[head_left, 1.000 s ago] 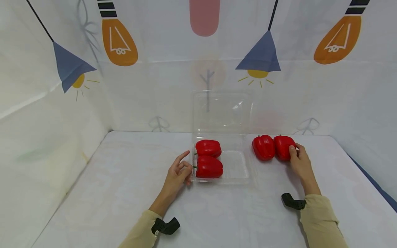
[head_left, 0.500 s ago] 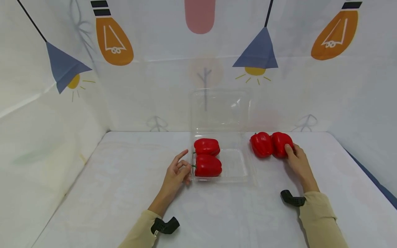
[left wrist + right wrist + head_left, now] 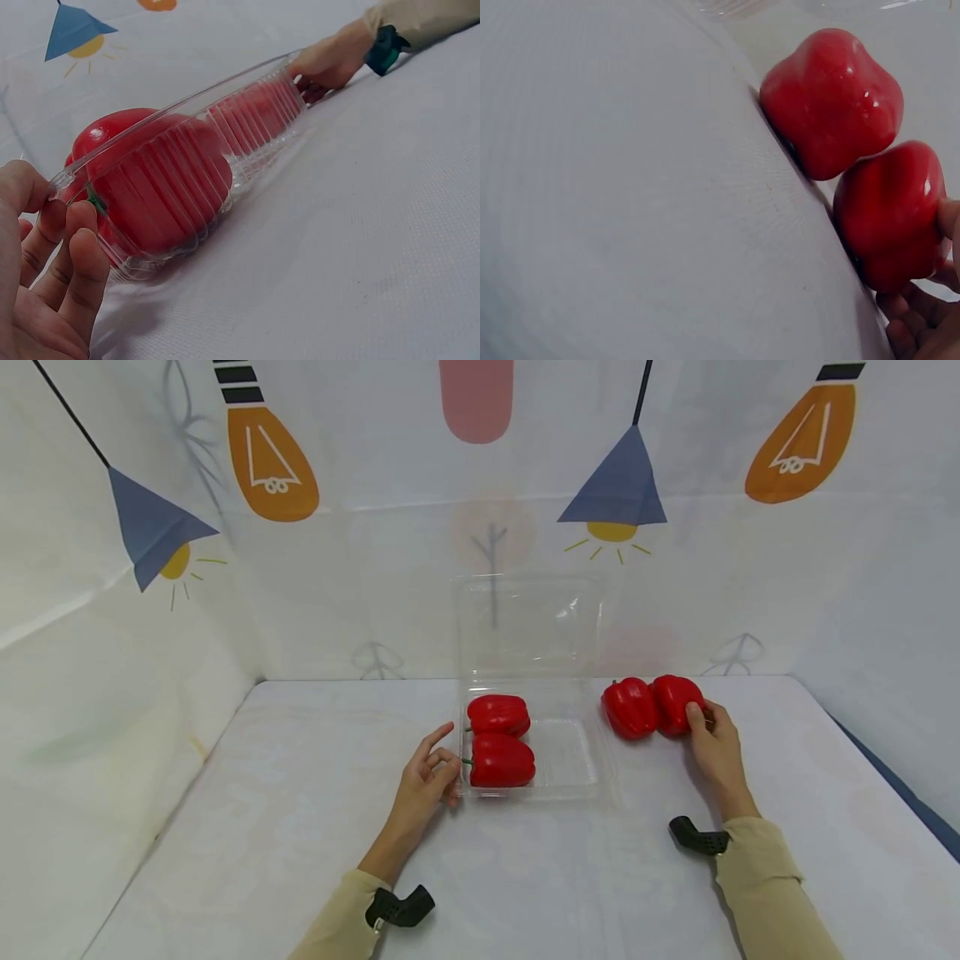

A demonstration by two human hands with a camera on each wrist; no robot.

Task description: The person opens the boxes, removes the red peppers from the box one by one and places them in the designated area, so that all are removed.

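A clear plastic clamshell container (image 3: 573, 752) stands on the table with its transparent lid (image 3: 528, 618) raised at the back. Inside its left half lie two red bell peppers, the rear pepper (image 3: 498, 714) behind the front pepper (image 3: 501, 762), whose green stem points left. My left hand (image 3: 427, 781) pinches the container's left rim (image 3: 176, 112), its index finger extended. To the container's right, two more peppers rest side by side on the table. My right hand (image 3: 716, 752) grips the right one (image 3: 892, 214) with thumb and fingers; its neighbour (image 3: 832, 105) touches or nearly touches it.
The table (image 3: 315, 827) has a white cover. Behind it hangs a pale cloth (image 3: 360, 568) printed with lamps and bulbs, close to the raised lid. Another cloth wall (image 3: 135, 710) borders the left side. Each wrist wears a black camera mount (image 3: 401, 906).
The head view has shifted slightly. My right hand and its pepper have moved very slightly back against the neighbouring pepper. My left hand stays at the container.
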